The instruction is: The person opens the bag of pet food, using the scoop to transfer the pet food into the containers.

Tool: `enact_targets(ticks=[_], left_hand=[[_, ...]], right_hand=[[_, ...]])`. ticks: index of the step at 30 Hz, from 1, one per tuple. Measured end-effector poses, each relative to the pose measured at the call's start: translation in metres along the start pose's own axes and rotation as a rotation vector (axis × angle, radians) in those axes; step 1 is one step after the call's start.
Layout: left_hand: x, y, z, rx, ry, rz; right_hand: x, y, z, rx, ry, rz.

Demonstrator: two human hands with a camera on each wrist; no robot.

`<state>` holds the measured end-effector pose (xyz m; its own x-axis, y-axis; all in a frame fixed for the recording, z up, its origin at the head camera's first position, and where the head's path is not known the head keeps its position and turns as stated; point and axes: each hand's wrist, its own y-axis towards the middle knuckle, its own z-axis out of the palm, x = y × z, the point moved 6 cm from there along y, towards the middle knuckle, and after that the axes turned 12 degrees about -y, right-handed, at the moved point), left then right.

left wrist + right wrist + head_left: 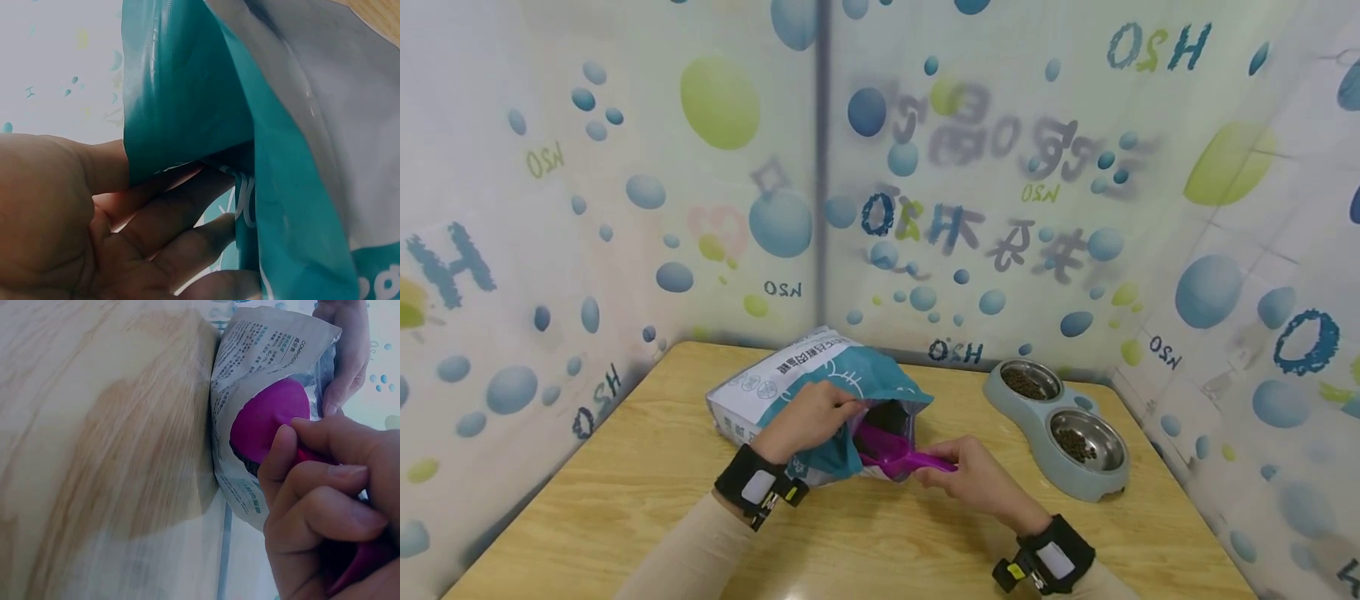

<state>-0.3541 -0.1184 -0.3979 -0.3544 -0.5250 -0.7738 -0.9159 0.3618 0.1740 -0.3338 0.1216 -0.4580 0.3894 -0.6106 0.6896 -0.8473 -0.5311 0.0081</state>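
A teal and white pet food bag [808,371] lies on its side on the table, its mouth facing right. My left hand [811,421] pinches the upper edge of that mouth; in the left wrist view the thumb lies on one side of the teal film [181,87] and the fingers behind it. With my right hand [977,479] I grip the handle of a magenta scoop [891,452]. The scoop's head sits inside the bag's mouth. Seen from the right wrist, the scoop [269,422] has dark bits along its lower edge; the bag's inside is mostly hidden.
On the right of the wooden table [880,550] stands a light blue double pet feeder [1041,446]. Both of its steel bowls hold some brown kibble [1072,446]. Patterned curtains [970,167] enclose the table at the back and sides.
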Motion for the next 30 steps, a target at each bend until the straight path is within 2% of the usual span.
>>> enact_targets(ticks=[9, 18, 30], left_hand=[[-0.003, 0.002, -0.001, -0.001, -0.003, 0.024], [-0.003, 0.0, -0.002, -0.012, 0.007, 0.02], [-0.002, 0.0, -0.002, -0.011, -0.011, 0.012]], right_hand=[[-0.013, 0.0, -0.012, -0.075, -0.065, 0.034], [-0.016, -0.001, -0.021, -0.09, -0.096, 0.017], [-0.029, -0.003, -0.035, -0.075, -0.055, 0.064]])
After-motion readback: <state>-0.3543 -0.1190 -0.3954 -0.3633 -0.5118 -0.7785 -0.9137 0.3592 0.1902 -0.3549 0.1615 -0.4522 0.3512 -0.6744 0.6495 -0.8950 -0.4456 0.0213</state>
